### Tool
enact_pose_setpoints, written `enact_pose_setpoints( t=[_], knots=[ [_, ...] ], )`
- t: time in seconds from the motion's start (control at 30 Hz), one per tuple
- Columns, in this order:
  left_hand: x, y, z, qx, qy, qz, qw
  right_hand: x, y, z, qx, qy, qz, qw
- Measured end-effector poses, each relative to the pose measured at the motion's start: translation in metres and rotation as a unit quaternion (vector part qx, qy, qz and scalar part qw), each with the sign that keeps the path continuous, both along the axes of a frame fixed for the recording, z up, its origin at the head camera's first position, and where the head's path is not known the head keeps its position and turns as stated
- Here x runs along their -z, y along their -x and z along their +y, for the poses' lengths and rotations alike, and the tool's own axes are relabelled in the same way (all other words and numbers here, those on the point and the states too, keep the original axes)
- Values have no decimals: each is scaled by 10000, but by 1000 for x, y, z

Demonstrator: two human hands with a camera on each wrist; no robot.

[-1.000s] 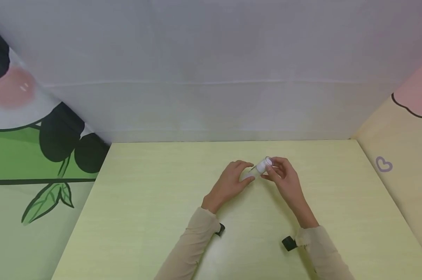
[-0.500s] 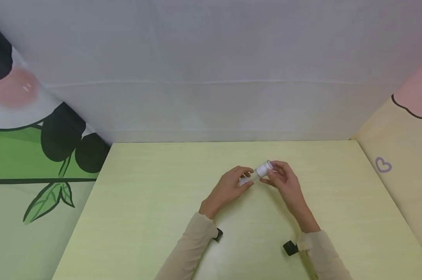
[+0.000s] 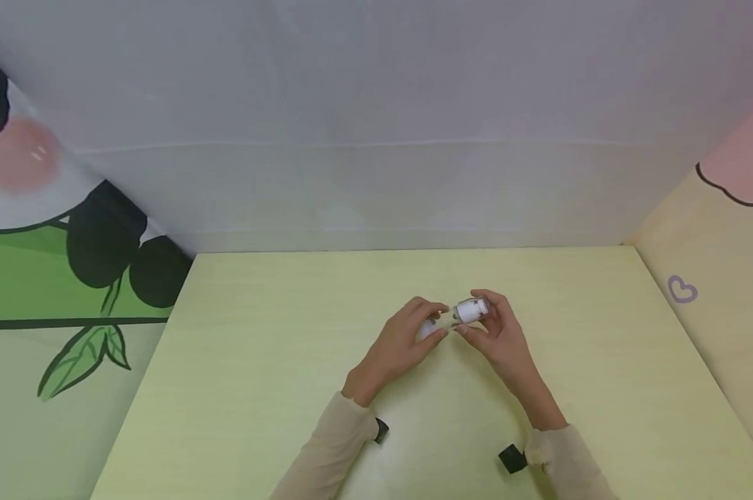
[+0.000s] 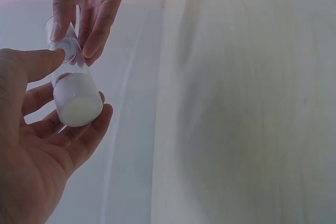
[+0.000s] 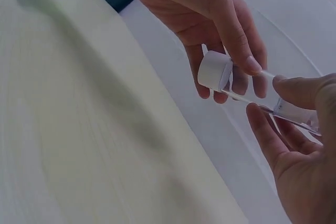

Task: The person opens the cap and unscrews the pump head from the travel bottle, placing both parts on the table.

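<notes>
A slim see-through bottle (image 3: 470, 310) with a white section at each end is held above the table, lying at a slant between both hands. My left hand (image 3: 401, 340) grips its lower-left end, thumb on one side and fingers on the other. In the left wrist view that end is a smooth white cap (image 4: 79, 100). My right hand (image 3: 504, 340) pinches the clear wall towards the other end, as the right wrist view shows, with a white inner piece (image 5: 294, 113) visible inside the wall there. The fingers partly hide the middle of the bottle.
The pale yellow table (image 3: 257, 361) spreads beneath both forearms and ends at a grey-white cloth backdrop (image 3: 376, 194). Printed panels stand left and right. A small black device (image 3: 512, 458) sits at the right cuff, another (image 3: 381, 430) at the left cuff.
The bottle has tipped closer to level and come slightly nearer to me. My right thumb has shifted from the bottle's upper end towards its middle. Both hands have drawn back a little.
</notes>
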State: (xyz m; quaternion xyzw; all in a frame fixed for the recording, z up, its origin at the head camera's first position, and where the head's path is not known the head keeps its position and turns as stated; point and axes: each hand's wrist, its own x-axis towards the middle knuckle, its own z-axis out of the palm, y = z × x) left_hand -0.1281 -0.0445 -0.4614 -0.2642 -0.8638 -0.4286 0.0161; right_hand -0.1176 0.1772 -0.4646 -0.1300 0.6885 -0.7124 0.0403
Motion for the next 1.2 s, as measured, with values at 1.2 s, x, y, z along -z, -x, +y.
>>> enact_pose_setpoints(
  t=[1.2],
  knots=[
    [-28, -74, -11, -944, -221, 1570, 9828, -19, -67, -43, 625, 922, 401, 9930]
  ],
)
